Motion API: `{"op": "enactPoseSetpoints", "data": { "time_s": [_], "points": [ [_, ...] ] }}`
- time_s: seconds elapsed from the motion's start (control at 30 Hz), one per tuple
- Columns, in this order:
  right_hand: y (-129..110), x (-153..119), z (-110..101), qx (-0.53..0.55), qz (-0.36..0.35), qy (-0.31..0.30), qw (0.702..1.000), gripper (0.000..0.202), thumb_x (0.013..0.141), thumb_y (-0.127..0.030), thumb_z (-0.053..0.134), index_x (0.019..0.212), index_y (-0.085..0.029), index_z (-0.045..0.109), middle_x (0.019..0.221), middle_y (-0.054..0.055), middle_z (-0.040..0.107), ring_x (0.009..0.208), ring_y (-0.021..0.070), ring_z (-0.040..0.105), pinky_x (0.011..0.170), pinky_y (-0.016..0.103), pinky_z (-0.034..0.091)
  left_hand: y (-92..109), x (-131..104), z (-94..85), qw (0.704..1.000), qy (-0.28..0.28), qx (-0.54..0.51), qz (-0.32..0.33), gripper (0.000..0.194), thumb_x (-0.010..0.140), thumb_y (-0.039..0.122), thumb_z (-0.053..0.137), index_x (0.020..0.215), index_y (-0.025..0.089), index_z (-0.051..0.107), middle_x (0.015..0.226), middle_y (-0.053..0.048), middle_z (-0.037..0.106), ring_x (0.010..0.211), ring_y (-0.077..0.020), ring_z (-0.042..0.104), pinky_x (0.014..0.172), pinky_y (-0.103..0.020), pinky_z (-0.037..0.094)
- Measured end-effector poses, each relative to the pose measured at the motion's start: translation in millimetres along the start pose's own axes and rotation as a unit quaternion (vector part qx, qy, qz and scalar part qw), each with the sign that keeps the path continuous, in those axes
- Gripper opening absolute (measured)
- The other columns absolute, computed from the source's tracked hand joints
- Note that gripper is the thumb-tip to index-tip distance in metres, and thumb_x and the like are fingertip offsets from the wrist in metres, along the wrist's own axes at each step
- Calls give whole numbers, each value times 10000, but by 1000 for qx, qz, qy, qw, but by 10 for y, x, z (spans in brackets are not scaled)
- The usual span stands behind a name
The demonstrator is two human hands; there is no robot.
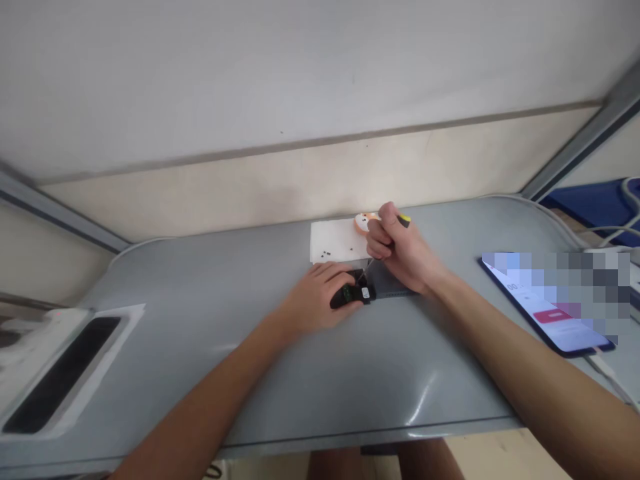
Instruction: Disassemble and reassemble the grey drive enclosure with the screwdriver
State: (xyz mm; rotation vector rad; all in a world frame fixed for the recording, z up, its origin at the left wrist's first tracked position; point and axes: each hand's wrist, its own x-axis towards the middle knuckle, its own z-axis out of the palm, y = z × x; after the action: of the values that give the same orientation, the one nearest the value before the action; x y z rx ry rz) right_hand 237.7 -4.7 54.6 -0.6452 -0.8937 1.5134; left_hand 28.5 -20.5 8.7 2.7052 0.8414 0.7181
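A small black device (356, 293) with a white label lies on the grey table, and my left hand (320, 297) is closed round its left side. My right hand (397, 247) grips a screwdriver (404, 220) with a black and yellow handle; its thin shaft points down to the device's upper part. Beneath my right wrist a flat dark piece (393, 287) extends to the right of the device. Just behind my hands is a white sheet (333, 241) with several tiny dark bits on it. A round orange and white item (363, 223) sits at the sheet's right end, partly behind my right fingers.
A large lit phone (545, 303) with a cable plugged in lies on the right of the table (210, 287). On the left, a dark flat phone-like slab (65, 373) rests on white paper. Cables run along the right rear edge, and a wall stands behind.
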Motion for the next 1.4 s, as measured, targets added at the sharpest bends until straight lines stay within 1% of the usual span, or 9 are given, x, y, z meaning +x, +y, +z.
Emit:
{"op": "enactPoseSetpoints", "data": {
  "time_s": [0.17,0.33,0.53,0.7,0.87,0.97,1.1,1.23,1.4],
  "points": [
    [-52,-19,46,41,10,-28,999,364,891,-601,698,927,-246,624,748,-17,491,618,124,473,590,296,434,-2,-3,7,1000,8,1,4,209,945,375,712,1050,204,652,1265,-98,708,1161,-263,670,1024,-445,519],
    [-59,-37,5,25,-1,-33,999,420,801,-496,839,775,-228,517,914,7,588,778,135,589,682,287,473,6,-1,-1,1000,8,4,2,199,936,357,724,1044,204,656,1270,-92,705,1158,-259,666,1019,-441,520],
    [-37,-22,43,-26,-1,-11,1000,521,807,-679,761,778,-247,471,620,-76,341,497,88,302,497,274,330,14,0,-17,1000,2,-5,-6,206,943,367,715,1067,214,656,1287,-90,702,1177,-256,663,1038,-446,518],
    [-63,-25,86,9,14,-21,1000,399,880,-629,688,844,-237,623,743,-5,521,610,127,485,591,302,441,17,2,-18,1000,-2,-6,-8,206,949,376,699,1072,218,651,1277,-95,707,1179,-262,660,1036,-454,520],
    [-65,-48,61,13,-5,-7,1000,359,834,-474,801,756,-229,550,865,17,574,783,151,571,690,296,479,20,8,-25,1000,-13,-2,-16,259,941,376,702,1135,221,628,1296,-92,702,1196,-268,650,1043,-460,508],
    [-68,-39,28,7,-3,-8,1000,486,802,-427,851,693,-232,419,715,-29,455,628,114,475,573,277,401,20,9,-32,1000,-13,3,-14,257,939,373,709,1124,217,620,1281,-94,706,1200,-271,650,1045,-461,503],
    [-100,-26,38,-14,17,-23,999,517,808,-635,782,733,-244,452,642,-61,363,494,89,297,486,289,319,12,5,-27,1000,-9,2,-5,218,942,370,712,1057,211,617,1267,-92,709,1181,-267,658,1021,-453,510],
    [-142,-46,77,16,19,-31,999,390,843,-609,734,830,-245,594,737,-11,515,602,133,491,576,315,438,-1,-4,-9,1000,0,10,5,215,950,386,707,1055,212,637,1277,-91,704,1180,-263,657,1032,-452,506],
    [-129,-61,53,36,20,-36,998,390,812,-508,816,761,-229,547,887,12,595,750,139,585,672,306,490,10,3,-18,1000,-3,8,2,198,953,375,695,1059,214,651,1287,-91,706,1183,-257,660,1035,-449,513]
  ]
}}
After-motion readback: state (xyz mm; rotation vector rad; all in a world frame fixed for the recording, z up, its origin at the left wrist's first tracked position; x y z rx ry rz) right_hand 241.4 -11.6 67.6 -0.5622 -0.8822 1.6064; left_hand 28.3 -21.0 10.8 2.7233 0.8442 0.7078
